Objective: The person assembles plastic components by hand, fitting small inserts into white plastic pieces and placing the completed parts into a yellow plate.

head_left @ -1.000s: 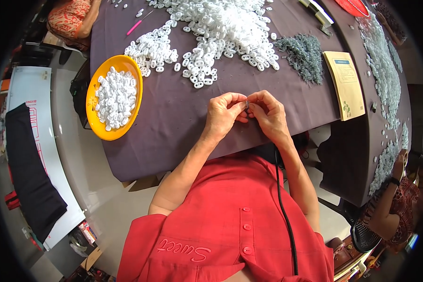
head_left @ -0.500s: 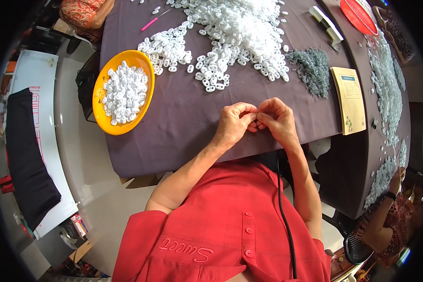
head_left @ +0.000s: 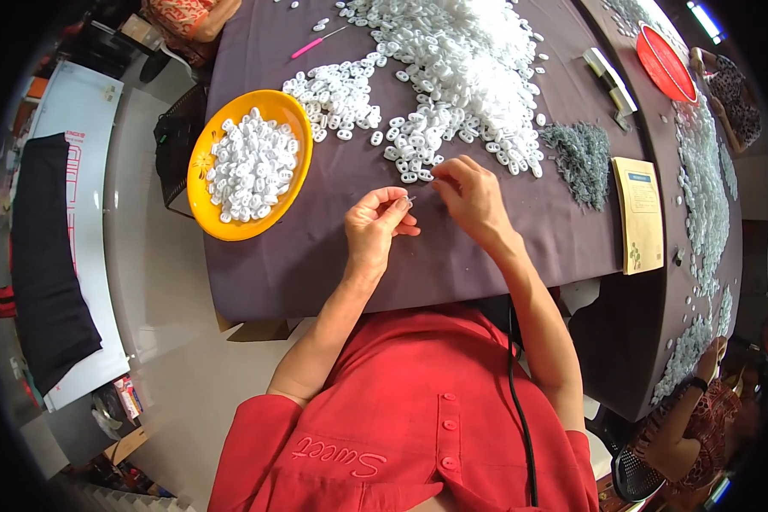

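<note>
Between thumb and forefinger, my left hand (head_left: 377, 225) pinches a small greyish clear piece (head_left: 410, 200); its other fingers are curled. My right hand (head_left: 471, 198) has its fingertips together at the near edge of the heap of white two-holed plastic pieces (head_left: 461, 68). Whether it grips one of them is hidden by the fingers. A yellow oval bowl (head_left: 198, 192) of the same white pieces (head_left: 252, 166) stands left of my left hand. Right of the heap lies a pile of small grey plastic pieces (head_left: 578, 162).
A pink-handled hook tool (head_left: 307, 48) lies at the back left. On the right are a tan booklet (head_left: 638, 213), a white-and-black tool (head_left: 610, 84) and a red basket (head_left: 664, 64). Other people sit around the tables; one person's hand (head_left: 713, 358) is at the right table's grey pieces.
My hands, together before, have parted. The left moved left with the small piece; the right reached forward to the heap's edge. The whole view shifted slightly.
</note>
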Demonstrator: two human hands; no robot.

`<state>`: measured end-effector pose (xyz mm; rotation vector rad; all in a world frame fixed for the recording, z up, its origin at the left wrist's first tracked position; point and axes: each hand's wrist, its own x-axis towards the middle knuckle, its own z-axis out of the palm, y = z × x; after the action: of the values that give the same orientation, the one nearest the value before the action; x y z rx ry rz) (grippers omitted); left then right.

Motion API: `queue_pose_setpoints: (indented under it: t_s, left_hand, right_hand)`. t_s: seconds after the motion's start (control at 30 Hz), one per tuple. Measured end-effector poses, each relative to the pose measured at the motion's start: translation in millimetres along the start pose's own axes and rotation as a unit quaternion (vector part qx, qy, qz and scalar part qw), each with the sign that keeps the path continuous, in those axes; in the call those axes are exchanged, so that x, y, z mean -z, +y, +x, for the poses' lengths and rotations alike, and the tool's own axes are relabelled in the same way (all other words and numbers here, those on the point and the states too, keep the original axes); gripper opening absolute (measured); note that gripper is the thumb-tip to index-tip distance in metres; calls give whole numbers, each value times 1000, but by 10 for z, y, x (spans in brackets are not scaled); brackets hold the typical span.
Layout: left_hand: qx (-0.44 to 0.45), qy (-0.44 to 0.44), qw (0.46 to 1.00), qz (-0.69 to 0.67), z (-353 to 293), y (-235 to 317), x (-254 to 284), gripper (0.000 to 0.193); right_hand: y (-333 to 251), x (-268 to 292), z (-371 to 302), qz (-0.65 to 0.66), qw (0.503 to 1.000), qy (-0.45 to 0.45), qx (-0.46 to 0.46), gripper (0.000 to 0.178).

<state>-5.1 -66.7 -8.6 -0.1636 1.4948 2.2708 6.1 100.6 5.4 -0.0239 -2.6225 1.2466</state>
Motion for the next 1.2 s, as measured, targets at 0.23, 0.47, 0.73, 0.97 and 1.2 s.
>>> queue_pose_setpoints:
  t_s: [0.23,0.47,0.73,0.97,1.2]
  left_hand:
    - [6,20,1000,-21,-8,-23,65,12]
    - [41,4,999,-1,-26,-29,-135,9]
    - [82,-60,994,44,-28,-193,-535,8]
    - [78,-82,992,59,-41,-237,-595,7]
    - [68,-84,991,77,-47,-223,-590,8]
  right_hand:
    - [-84,-236,101,-140,990,-7,3,11]
    - [-23,-34,-175,174,961,22,-214,11]
    - [82,274,-652,415,856,121,-283,14]
    - [89,281,-673,407,860,123,-282,15]
    - [101,259,-676,395,872,100,-271,15]
